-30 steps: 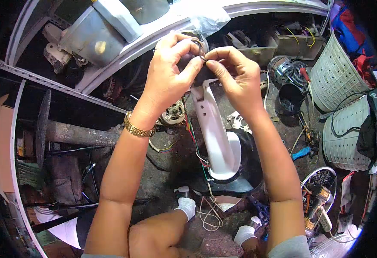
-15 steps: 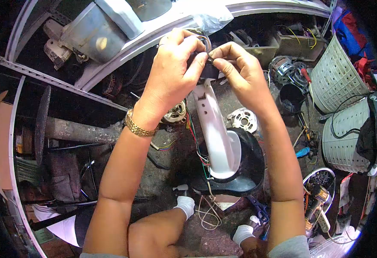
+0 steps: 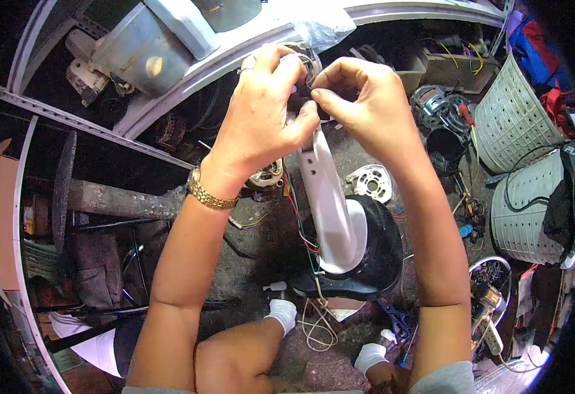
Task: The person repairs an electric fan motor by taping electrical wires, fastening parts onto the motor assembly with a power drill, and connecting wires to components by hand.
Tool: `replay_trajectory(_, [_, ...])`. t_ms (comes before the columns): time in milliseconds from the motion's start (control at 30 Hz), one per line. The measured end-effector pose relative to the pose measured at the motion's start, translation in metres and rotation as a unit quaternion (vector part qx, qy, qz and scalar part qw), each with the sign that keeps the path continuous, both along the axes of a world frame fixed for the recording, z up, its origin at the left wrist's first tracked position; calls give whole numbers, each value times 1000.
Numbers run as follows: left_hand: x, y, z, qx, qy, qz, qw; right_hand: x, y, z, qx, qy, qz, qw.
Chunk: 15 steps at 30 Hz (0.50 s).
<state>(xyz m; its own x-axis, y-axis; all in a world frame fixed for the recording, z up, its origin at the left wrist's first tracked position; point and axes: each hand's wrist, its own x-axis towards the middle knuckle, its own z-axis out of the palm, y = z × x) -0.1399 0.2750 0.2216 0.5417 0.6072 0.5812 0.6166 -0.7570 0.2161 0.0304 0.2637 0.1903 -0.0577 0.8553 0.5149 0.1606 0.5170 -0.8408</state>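
Note:
My left hand (image 3: 264,108), with a gold watch on its wrist, is raised at the upper centre, its fingers curled round dark wires (image 3: 311,69). Close to its right, my right hand (image 3: 360,98) pinches thumb and forefinger together at the lower end of these wires. Whatever joins the wires is too small to tell. Below both hands a white fan stand (image 3: 330,203) leans upward from its black base (image 3: 366,262). Red and green wires (image 3: 295,217) run down the stand's left side.
A motor part (image 3: 268,174) lies left of the stand, and a white round frame (image 3: 371,183) right of it. White perforated baskets (image 3: 514,118) stand at the right. A basket (image 3: 509,279) with screws and a drill (image 3: 488,302) is at the lower right.
My left thumb has moved down, away from the wires and my right fingertips. Both hands have shifted slightly right, and the white round frame shows more fully than at first.

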Motion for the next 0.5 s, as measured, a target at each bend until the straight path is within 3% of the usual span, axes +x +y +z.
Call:
replay_trajectory(67, [1, 0, 1, -1, -1, -6, 1000, 2, 2, 7, -13, -75, -14, 997])
replay_trajectory(267, [0, 3, 0, 26, -4, -9, 1000, -5, -3, 4, 21, -38, -71, 997])
replay_trajectory(367, [-4, 3, 4, -33, -18, -2, 999, -7, 6, -15, -12, 73, 12, 997])
replay_trajectory(500, [-8, 3, 13, -86, -14, -25, 996, -7, 2, -12, -33, 88, 41, 995])
